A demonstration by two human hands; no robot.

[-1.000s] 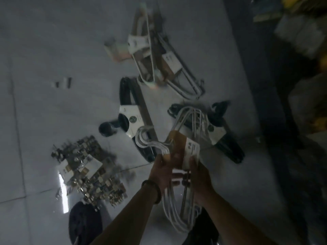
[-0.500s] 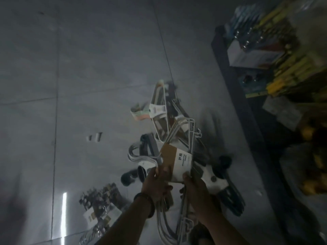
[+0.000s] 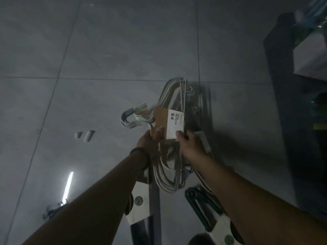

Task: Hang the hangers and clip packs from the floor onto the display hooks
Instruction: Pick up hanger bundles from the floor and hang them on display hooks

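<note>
Gripping the white hanger bundle (image 3: 165,182) by its card sleeve (image 3: 161,119), the left hand (image 3: 147,142) and right hand (image 3: 192,147) leave its hooks (image 3: 128,119) clear, likely for hanging on a display hook.

White label (image 3: 175,123) on brown card sleeve (image 3: 160,117), pinched between left hand (image 3: 150,144) and right hand (image 3: 192,147): "护肩" in large characters, running sideways. Smaller Latin lines beside them are too blurred to read. Round green logo (image 3: 139,200) on white sleeve (image 3: 141,188) below left hand: no legible text.

White hanger bundle (image 3: 172,137), cardboard-banded, aloft
</note>
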